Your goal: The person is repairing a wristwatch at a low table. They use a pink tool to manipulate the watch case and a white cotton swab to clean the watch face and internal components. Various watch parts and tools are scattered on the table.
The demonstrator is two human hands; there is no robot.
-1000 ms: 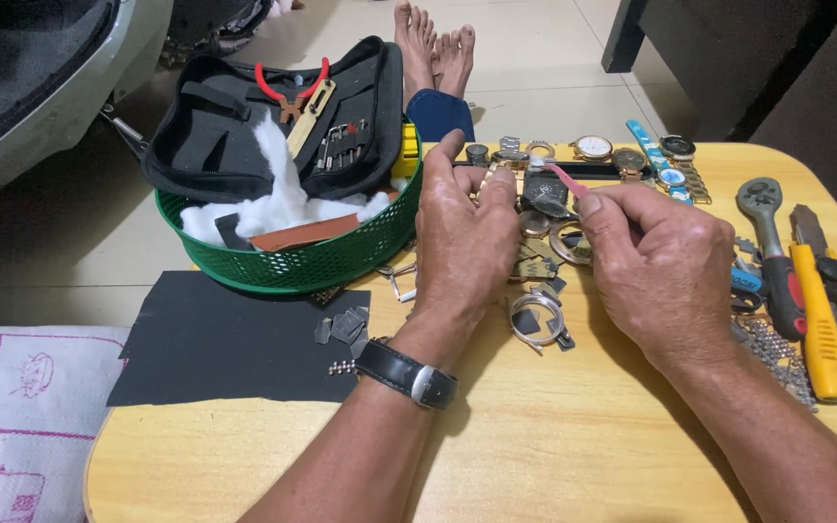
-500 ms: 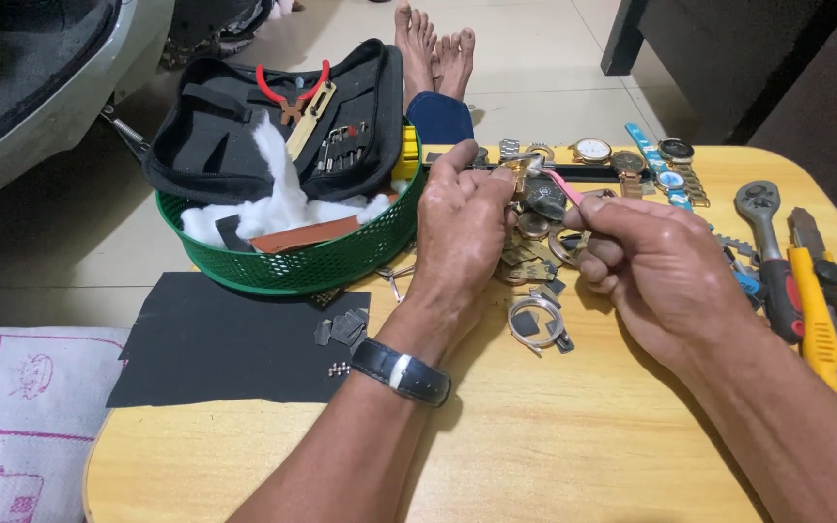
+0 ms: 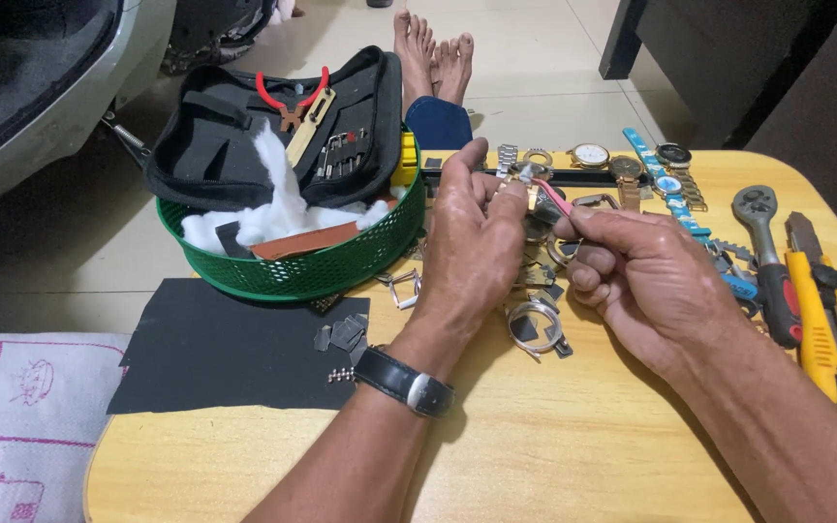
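Head view: your two hands meet over the parts at the far side of the bench (image 3: 554, 455).

Your left hand (image 3: 472, 247) is raised just above the bench, its grip closed on a small gold-toned watch part (image 3: 527, 184), apparently to steady it. Your right hand (image 3: 646, 281) pinches a thin pink tool (image 3: 554, 197), tip touching that part. Loose watch cases and rings (image 3: 535, 324) lie directly beneath. Wristwatches (image 3: 632, 165) line the far edge; a ratchet (image 3: 767, 252) and yellow utility knife (image 3: 825, 315) lie to the right, a green basket (image 3: 293, 266) to the left.
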